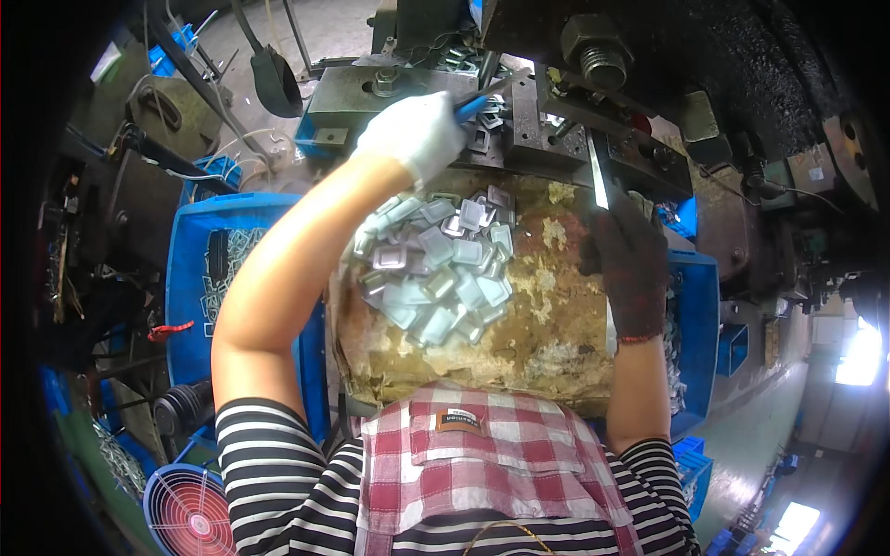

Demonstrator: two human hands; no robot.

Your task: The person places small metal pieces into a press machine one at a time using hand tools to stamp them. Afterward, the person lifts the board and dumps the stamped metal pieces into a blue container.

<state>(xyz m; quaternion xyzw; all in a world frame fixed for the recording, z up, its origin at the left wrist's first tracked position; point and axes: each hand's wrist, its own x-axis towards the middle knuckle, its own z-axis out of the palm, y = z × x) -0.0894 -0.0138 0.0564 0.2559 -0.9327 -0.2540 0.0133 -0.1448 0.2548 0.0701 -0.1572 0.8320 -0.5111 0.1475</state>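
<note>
My left hand (415, 139), in a white glove, is closed round a slim blue-handled tool (471, 104) with a dark tip. The tip points right, across the metal press die (542, 130); its exact kind is unclear. My right hand (629, 264), in a dark glove, grips a narrow, shiny, tapering metal tool (596, 171) that points up toward the die's right side. Between my forearms, a pile of small rectangular metal pieces (445, 264) with raised rims lies on a worn brown work surface (556, 343).
Blue bins stand on both sides: the left bin (181, 278) and right bin (705, 343) contain metal parts. A heavy press with a large bolt (598, 60) overhangs the far right. A red round fan (193, 514) stands at lower left.
</note>
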